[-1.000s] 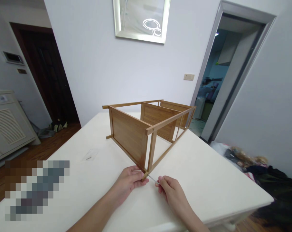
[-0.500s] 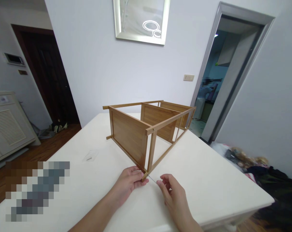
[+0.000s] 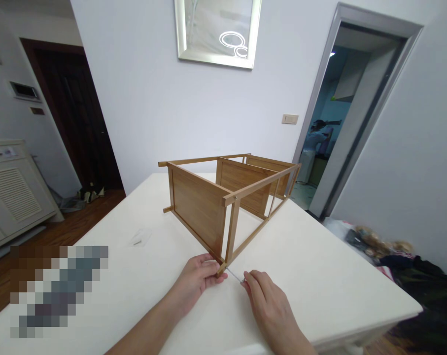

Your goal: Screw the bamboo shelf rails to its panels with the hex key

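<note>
One white table [image 3: 319, 266] spreads under the wooden shelf frame [image 3: 197, 209] and past it on every visible side except the far one, where the wall [image 3: 153, 98] rises behind the frame. A doorway [image 3: 356, 98] opens beyond the frame's far right end, with a person [image 3: 314, 140] inside. The frame itself lies on its side on the table, its panels standing on edge and its nearest corner pointing toward the hands. To its right, past the table edge, is a dark heap of cloth [image 3: 411, 281]; above it on the wall hangs a silver-framed panel [image 3: 216, 60].

Both hands are at the frame's nearest low corner, apart from each other. The left hand [image 3: 201, 276] is closed around the leg end there, fingers wrapped on it from the left. The right hand [image 3: 267, 298] is to the right of that corner, fingertips pinched on the outer end of a thin metal rod [image 3: 234, 274]. The rod slants from the corner to those fingertips. Left of the frame, a clear packet [image 3: 145, 235] lies flat on the table, with a small, thin piece [image 3: 137, 242] at it, too small to identify.
</note>
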The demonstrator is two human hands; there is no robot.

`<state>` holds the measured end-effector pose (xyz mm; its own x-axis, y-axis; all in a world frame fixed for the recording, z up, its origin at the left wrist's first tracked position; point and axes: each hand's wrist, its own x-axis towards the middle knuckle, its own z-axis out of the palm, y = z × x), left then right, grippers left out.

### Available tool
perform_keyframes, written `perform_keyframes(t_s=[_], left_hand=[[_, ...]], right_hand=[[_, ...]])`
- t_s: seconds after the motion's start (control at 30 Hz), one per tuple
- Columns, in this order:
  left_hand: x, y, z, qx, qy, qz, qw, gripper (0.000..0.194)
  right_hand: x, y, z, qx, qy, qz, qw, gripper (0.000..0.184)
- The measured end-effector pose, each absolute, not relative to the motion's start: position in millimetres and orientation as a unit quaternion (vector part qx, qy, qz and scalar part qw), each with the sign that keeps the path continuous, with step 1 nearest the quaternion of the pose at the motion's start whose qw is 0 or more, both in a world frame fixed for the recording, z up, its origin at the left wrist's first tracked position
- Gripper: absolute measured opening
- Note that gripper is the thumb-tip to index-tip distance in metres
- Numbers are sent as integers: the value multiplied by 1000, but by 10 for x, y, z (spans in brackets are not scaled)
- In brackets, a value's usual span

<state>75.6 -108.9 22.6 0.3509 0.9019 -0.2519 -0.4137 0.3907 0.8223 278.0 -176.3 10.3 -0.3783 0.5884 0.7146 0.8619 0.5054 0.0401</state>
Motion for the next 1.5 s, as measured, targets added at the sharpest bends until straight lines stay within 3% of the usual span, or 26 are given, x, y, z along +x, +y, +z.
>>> perform_keyframes(t_s=[0.37, 0.87, 1.27, 1.43, 1.5], left_hand=[[764, -1083, 226, 325, 364, 443, 752, 24], [759, -1104, 262, 351, 364, 427, 749, 19], [825, -1124, 247, 383, 502, 426, 648, 39], [828, -1075, 158, 430, 534, 416, 597, 41], [835, -1068, 127, 495, 550, 404, 539, 33]], right_hand=[[2755, -1745, 115, -467, -806, -206, 299, 20], [2651, -1756, 225, -560, -772, 68, 293, 26], [2607, -1753, 177, -513, -799, 26, 313, 20], [2600, -1732, 101, -519, -803, -2, 295, 17], [2596, -1724, 88, -518, -804, -14, 290, 16]])
